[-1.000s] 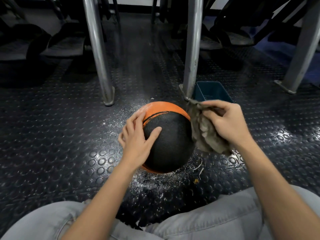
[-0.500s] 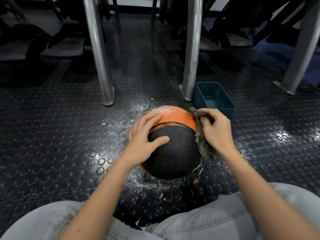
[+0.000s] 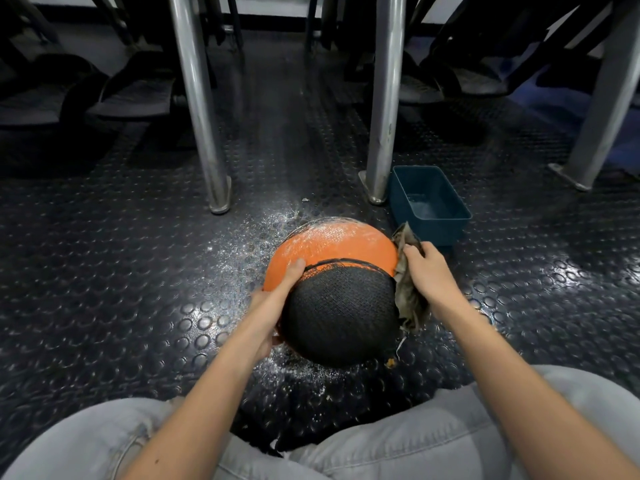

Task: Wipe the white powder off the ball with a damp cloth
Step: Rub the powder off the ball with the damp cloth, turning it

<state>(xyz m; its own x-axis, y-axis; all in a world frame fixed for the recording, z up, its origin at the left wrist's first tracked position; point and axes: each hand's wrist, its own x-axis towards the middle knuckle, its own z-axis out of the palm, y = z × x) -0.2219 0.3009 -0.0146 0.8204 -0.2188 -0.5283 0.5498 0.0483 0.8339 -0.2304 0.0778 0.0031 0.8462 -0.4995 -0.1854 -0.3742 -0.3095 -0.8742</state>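
Note:
An orange and black ball [image 3: 337, 289] sits on the studded dark floor in front of my knees. White powder streaks its orange top panel. My left hand [image 3: 277, 299] holds the ball's left side, thumb lying over the orange panel and fingers hidden round the underside. My right hand [image 3: 427, 271] grips a crumpled grey-brown cloth [image 3: 407, 289] and presses it against the ball's right side.
A dark teal plastic tub [image 3: 429, 206] stands just behind the ball to the right. Two steel legs [image 3: 197, 109] [image 3: 384, 98] rise beyond the ball, a third at far right. White powder [image 3: 263, 230] is scattered on the floor around the ball. My grey trouser legs fill the foreground.
The ball has rolled so more of the powdered orange panel faces up. My left hand slid from the top down to the left side. My right hand with the cloth stays at the right side.

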